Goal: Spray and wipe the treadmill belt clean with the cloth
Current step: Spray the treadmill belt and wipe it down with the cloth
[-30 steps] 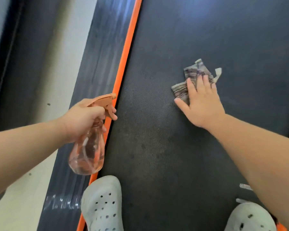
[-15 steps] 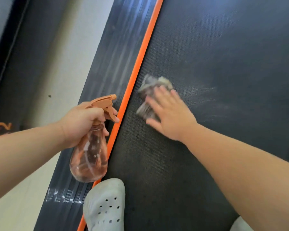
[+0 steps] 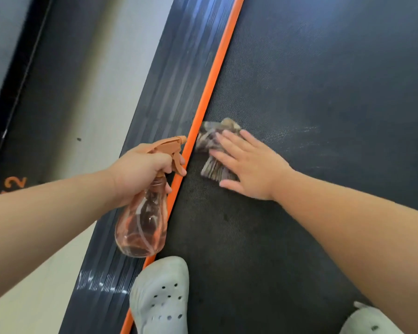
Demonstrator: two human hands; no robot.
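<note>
The right hand (image 3: 249, 169) lies open, palm flat on a crumpled grey-brown cloth (image 3: 212, 150) at the left edge of the black textured treadmill belt (image 3: 311, 92), beside the orange trim strip (image 3: 215, 68). The left hand (image 3: 140, 169) grips a clear pink spray bottle (image 3: 143, 225).

bare forearms (image 3: 46, 220), pale grey perforated clogs (image 3: 161, 295)

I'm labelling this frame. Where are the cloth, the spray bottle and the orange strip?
cloth (image 3: 209, 138), head view, bunched part beyond the fingers
spray bottle (image 3: 141, 227), head view, clear body
orange strip (image 3: 212, 75), head view, mid-length
</note>
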